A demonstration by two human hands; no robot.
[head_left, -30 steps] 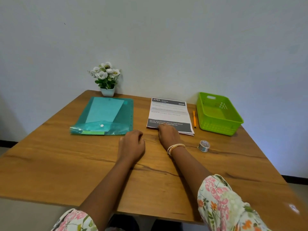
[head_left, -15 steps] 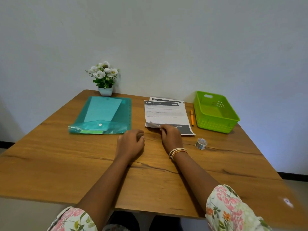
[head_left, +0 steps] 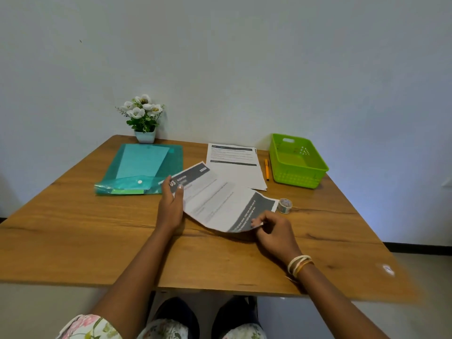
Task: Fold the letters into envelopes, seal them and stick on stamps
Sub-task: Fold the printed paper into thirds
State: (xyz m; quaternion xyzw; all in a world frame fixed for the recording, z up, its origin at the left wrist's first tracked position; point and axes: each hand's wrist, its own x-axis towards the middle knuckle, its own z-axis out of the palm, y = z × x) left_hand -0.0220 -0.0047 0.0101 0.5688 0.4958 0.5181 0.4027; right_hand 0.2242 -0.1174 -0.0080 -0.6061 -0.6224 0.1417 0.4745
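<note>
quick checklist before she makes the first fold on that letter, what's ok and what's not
1. Single letter off the stack: ok.
2. Left hand holds the header end: ok.
3. Right hand pinches the footer corner: ok.
4. Letter flat on the table: not ok, the near end is lifted and bowed.
5. Fold area clear: not ok, the tape roll sits at the letter's edge.
6. Envelopes ready: cannot tell, the teal folder is snapped shut.
</note>
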